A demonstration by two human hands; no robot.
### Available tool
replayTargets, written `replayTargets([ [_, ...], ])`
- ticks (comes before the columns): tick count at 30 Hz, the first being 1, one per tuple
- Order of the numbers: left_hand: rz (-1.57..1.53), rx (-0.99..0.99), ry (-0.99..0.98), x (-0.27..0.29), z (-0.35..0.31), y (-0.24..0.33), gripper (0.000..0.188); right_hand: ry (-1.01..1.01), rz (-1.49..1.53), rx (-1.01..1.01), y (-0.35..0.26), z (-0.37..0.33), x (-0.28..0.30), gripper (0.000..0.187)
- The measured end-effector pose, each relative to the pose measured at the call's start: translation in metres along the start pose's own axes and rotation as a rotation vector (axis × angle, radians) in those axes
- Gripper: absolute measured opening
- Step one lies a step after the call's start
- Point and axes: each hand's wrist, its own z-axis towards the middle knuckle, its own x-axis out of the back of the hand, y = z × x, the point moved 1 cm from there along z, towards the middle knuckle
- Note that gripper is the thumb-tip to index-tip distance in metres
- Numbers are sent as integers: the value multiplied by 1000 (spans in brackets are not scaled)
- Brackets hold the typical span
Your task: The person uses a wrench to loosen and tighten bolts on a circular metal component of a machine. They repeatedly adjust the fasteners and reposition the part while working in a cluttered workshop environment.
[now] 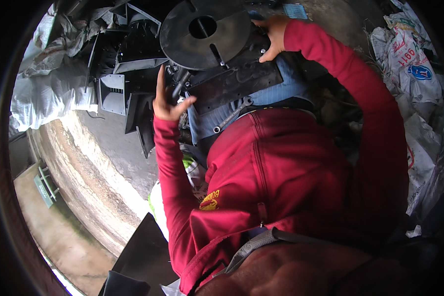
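Observation:
A black metal assembly rests across my lap, with a round slotted disc (177, 42) on top and a flat black plate (237, 84) along its near side. My right hand (275, 37) grips the assembly's right end, thumb on the near face and fingers at the far side. At the left end my left hand (168, 103) is spread, index finger stretched forward and thumb pointing to the plate's corner. Whether that hand presses on the metal I cannot tell. A short black rod (181, 84) lies beside it. On my lap, against the plate's near edge, lies a combination spanner (232, 117).
Several black angular metal parts (138, 47) are piled on the left, one a pale-faced bracket (112, 93). Clear plastic sheeting (54, 93) hangs beyond them. White printed sacks (404, 64) stand at the right. A dark flat panel (145, 251) is at lower left.

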Motion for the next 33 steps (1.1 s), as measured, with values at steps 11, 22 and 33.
replayTargets([
  [11,668,-342,41,-40,0,55,51,100,61,77,6,5,-11,111],
  [22,680,-254,-47,-29,14,70,43,-6,119,85,8,2,0,115],
  [33,666,-202,86,-65,-16,63,51,37,115,114,11,7,-4,117],
])
